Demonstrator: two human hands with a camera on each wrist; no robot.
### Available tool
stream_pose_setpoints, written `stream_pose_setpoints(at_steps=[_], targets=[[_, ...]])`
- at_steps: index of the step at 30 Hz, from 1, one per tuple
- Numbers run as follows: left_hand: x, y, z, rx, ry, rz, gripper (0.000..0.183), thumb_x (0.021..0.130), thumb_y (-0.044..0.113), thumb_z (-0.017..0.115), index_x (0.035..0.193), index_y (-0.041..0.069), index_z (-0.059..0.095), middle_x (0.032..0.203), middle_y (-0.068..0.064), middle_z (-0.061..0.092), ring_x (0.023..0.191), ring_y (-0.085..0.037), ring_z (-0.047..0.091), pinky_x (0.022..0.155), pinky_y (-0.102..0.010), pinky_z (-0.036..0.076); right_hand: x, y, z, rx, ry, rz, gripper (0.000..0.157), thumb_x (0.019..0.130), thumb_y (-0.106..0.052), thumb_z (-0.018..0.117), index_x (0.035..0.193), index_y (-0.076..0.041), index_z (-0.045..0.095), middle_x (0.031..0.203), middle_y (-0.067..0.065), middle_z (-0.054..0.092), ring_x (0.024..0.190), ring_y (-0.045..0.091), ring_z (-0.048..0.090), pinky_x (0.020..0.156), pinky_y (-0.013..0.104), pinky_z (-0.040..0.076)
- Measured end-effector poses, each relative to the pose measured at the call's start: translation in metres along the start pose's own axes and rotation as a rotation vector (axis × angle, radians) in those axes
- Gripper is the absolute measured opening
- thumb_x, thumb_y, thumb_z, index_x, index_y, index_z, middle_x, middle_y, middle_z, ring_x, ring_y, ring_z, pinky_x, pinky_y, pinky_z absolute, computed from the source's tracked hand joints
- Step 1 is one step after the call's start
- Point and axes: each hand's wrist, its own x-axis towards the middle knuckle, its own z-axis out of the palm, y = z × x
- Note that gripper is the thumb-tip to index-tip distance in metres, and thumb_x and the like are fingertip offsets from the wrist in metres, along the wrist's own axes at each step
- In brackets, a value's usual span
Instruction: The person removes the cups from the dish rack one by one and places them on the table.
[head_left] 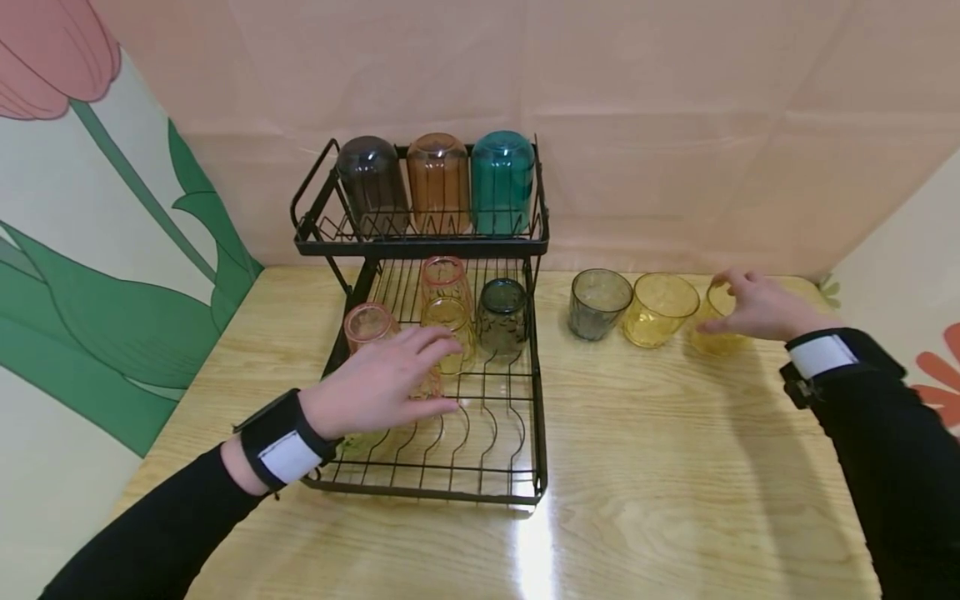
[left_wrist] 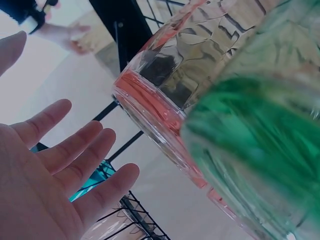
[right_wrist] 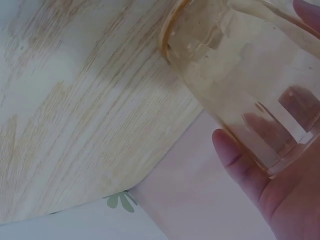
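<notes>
My left hand (head_left: 382,379) hovers palm down above the lower tier of a black dish rack (head_left: 435,495), fingers spread and holding nothing. In the left wrist view, a green glass (left_wrist: 260,135) and a pink glass (left_wrist: 155,107) stand beside the fingers, apart from them. At the table's far right, my right hand (head_left: 768,308) grips the rightmost yellow glass (head_left: 716,343), thumb on the near side and fingers behind. The right wrist view shows this clear amber-tinted glass (right_wrist: 235,65) against the palm. My left forearm and hand hide part of the rack's left side.
A grey glass (head_left: 596,304) and another yellow glass (head_left: 660,310) stand left of the gripped one. The lower tier also holds a yellow glass (head_left: 450,325) and a dark glass (head_left: 504,321). Upside-down grey, amber and teal glasses (head_left: 502,183) fill the upper tier.
</notes>
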Motion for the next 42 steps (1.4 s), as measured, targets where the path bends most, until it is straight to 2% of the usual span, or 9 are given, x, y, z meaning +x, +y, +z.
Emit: stream_pose_setpoints(at_steps=[5, 12, 19, 21, 24, 27, 30, 37, 42], targets=[[0.000, 0.001, 0.000, 0.013, -0.009, -0.001, 0.071, 0.085, 0.067, 0.032, 0.131, 0.014, 0.042, 0.129, -0.004, 0.045, 0.114, -0.017, 0.044, 0.083, -0.030, 0.044, 0.004, -0.002, 0.003, 0.018, 0.005, 0.015, 0.095, 0.068, -0.065, 0.063, 0.132, -0.005, 0.026, 0.123, 0.032, 0.028, 0.102, 0.050, 0.039, 0.074, 0.062, 0.037], [-0.001, 0.001, 0.001, -0.005, 0.001, 0.005, 0.064, 0.085, 0.060, 0.045, 0.130, 0.015, 0.043, 0.128, -0.003, 0.045, 0.112, -0.017, 0.044, 0.080, -0.030, 0.045, 0.007, -0.005, 0.003, 0.020, 0.010, 0.028, 0.099, 0.067, -0.065, 0.064, 0.133, -0.003, 0.025, 0.123, 0.034, 0.026, 0.104, 0.050, 0.034, 0.075, 0.064, 0.035], [-0.001, 0.002, 0.002, -0.004, -0.007, 0.000, 0.065, 0.086, 0.061, 0.043, 0.131, 0.016, 0.042, 0.129, -0.003, 0.044, 0.113, -0.017, 0.043, 0.079, -0.030, 0.045, 0.004, -0.004, 0.002, -0.040, 0.018, -0.024, 0.115, 0.067, -0.063, 0.065, 0.145, -0.010, -0.001, 0.138, 0.038, 0.007, 0.117, 0.058, 0.017, 0.087, 0.071, 0.021], [-0.002, 0.002, 0.002, 0.009, -0.017, -0.008, 0.071, 0.084, 0.065, 0.041, 0.136, 0.017, 0.038, 0.137, -0.006, 0.037, 0.121, -0.021, 0.037, 0.088, -0.036, 0.041, 0.002, -0.005, 0.001, -0.060, 0.053, -0.059, 0.116, 0.066, -0.062, 0.066, 0.145, -0.013, -0.003, 0.142, 0.034, 0.003, 0.122, 0.057, 0.009, 0.090, 0.071, 0.013], [-0.003, 0.002, 0.001, 0.046, -0.037, -0.044, 0.085, 0.079, 0.075, 0.035, 0.145, 0.022, 0.021, 0.150, -0.010, 0.013, 0.134, -0.030, 0.015, 0.099, -0.051, 0.026, -0.006, -0.010, 0.000, -0.083, 0.124, -0.110, 0.116, 0.066, -0.061, 0.068, 0.146, -0.015, -0.002, 0.146, 0.028, -0.002, 0.127, 0.053, -0.003, 0.092, 0.071, 0.004], [-0.005, 0.002, 0.002, 0.081, -0.055, -0.098, 0.095, 0.073, 0.082, 0.029, 0.146, 0.028, 0.001, 0.150, -0.007, -0.012, 0.135, -0.031, -0.008, 0.098, -0.062, 0.015, -0.016, -0.015, 0.000, -0.084, 0.181, -0.152, 0.115, 0.066, -0.059, 0.069, 0.146, -0.017, -0.003, 0.147, 0.025, -0.006, 0.128, 0.049, -0.010, 0.093, 0.070, 0.000], [-0.007, 0.001, 0.004, 0.082, -0.071, -0.144, 0.098, 0.071, 0.084, 0.029, 0.145, 0.030, -0.006, 0.148, -0.004, -0.020, 0.133, -0.029, -0.016, 0.098, -0.063, 0.013, -0.026, -0.022, 0.001, -0.091, 0.232, -0.200, 0.115, 0.066, -0.058, 0.070, 0.146, -0.018, -0.003, 0.148, 0.022, -0.009, 0.130, 0.046, -0.011, 0.095, 0.067, -0.003], [-0.013, -0.004, 0.012, 0.040, -0.180, -0.246, 0.100, 0.069, 0.086, 0.029, 0.143, 0.032, -0.009, 0.150, -0.007, -0.014, 0.134, -0.033, -0.008, 0.098, -0.061, 0.014, -0.050, -0.048, 0.003, -0.104, 0.355, -0.307, 0.118, 0.061, -0.058, 0.073, 0.146, -0.019, 0.000, 0.150, 0.016, -0.005, 0.133, 0.039, -0.008, 0.099, 0.062, -0.002], [-0.016, -0.008, 0.021, 0.012, -0.228, -0.262, 0.101, 0.069, 0.086, 0.026, 0.146, 0.026, 0.002, 0.150, -0.013, -0.006, 0.133, -0.038, 0.001, 0.099, -0.056, 0.021, -0.063, -0.067, 0.005, -0.102, 0.420, -0.387, 0.118, 0.059, -0.054, 0.076, 0.147, -0.017, 0.005, 0.150, 0.015, 0.000, 0.134, 0.037, -0.002, 0.101, 0.060, 0.002]])
